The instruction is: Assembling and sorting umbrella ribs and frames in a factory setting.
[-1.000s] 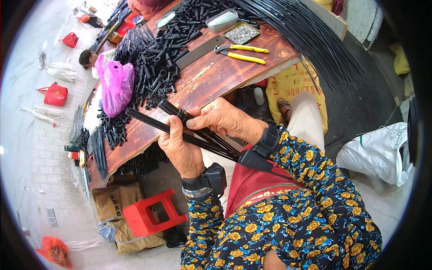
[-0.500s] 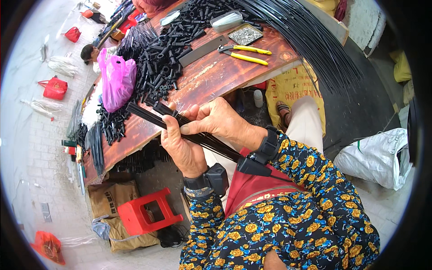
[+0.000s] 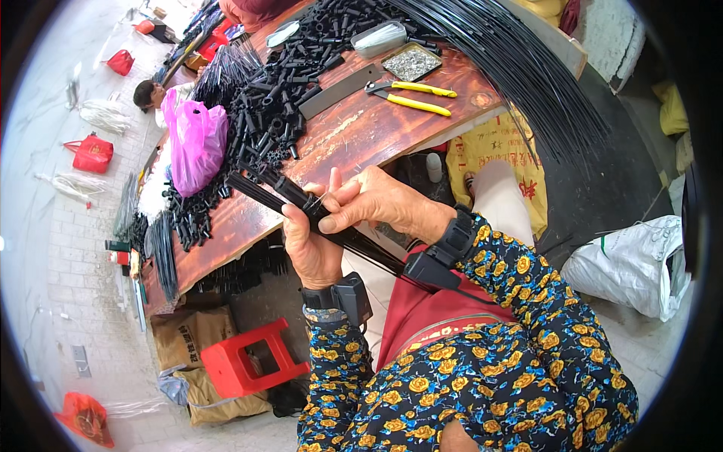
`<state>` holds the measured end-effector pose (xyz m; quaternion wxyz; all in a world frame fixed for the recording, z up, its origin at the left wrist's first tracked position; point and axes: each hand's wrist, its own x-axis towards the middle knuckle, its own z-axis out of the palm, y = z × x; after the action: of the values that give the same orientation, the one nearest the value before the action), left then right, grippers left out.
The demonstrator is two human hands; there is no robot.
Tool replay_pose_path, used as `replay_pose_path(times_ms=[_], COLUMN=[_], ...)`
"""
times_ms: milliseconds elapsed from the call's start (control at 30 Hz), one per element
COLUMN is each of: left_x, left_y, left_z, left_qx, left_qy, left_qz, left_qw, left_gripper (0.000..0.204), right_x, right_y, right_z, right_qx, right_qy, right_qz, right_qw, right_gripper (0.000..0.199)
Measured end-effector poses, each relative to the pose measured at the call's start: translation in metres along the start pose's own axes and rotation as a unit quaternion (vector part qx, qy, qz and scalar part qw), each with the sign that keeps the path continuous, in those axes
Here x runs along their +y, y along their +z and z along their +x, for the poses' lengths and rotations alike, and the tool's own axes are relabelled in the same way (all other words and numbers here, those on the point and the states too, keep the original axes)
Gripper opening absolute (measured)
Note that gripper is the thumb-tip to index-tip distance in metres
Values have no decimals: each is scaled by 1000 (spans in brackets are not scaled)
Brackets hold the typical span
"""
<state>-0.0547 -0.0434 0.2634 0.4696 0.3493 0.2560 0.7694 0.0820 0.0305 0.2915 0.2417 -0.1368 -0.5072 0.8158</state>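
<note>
A bundle of thin black rods point(image 3: 252, 188) slants across in front of my lap, its upper end pointing toward the table and its lower end reaching my waist. My left hand point(image 3: 310, 252) is closed round the bundle from below, thumb up along it. Black plastic tubes point(image 3: 288, 188) lie along the rods just above the left thumb. My right hand point(image 3: 388, 205) comes over the bundle from the right, thumb and forefinger pinched together beside the tubes' near end, other fingers partly raised. What sits in that pinch is too small to make out.
On the wooden table point(image 3: 346, 139) lie a heap of black tubes point(image 3: 263, 113), yellow-handled pliers point(image 3: 414, 98), a flat metal bar point(image 3: 340, 92), a tray of small metal parts point(image 3: 411, 62) and long black rods point(image 3: 512, 68). A pink bag point(image 3: 194, 143) stands left; a red stool point(image 3: 252, 358) is below.
Both hands and the bundle have shifted slightly right. The black tubes now show more clearly above the left thumb, and the right hand's fingers have lifted and spread a little.
</note>
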Motion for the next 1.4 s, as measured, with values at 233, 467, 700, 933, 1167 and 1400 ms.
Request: replay_pose_path(times_ms=[233, 467, 700, 933, 1167, 1400], left_x=[-7, -7, -7, -5, 6, -1], left_y=[0, 12, 19, 26, 34, 28], left_z=[2, 4, 6, 7, 0, -3], left_qx=[-67, -29, 3, -7, 6, -78], left_qy=[-25, -55, -48, -52, -95, -153], left_qz=[-10, -17, -5, -16, 64, 47], left_qw=[997, 998, 999, 998, 993, 984], left_gripper=[48, 46, 46, 46, 39, 69], right_x=[6, 11, 12, 8, -10, -20], right_y=[-10, -25, -32, -39, -48, -49], right_z=[1, 1, 4, 18, 16, 24], right_qx=[9, 14, 8, 39, 20, -150], right_qy=[-13, -4, -7, -75, -92, 33], right_qz=[3, -41, -28, -14, -111, -15], right_qw=[1000, 999, 1000, 996, 989, 988], right_gripper=[26, 27, 34, 39, 52, 27])
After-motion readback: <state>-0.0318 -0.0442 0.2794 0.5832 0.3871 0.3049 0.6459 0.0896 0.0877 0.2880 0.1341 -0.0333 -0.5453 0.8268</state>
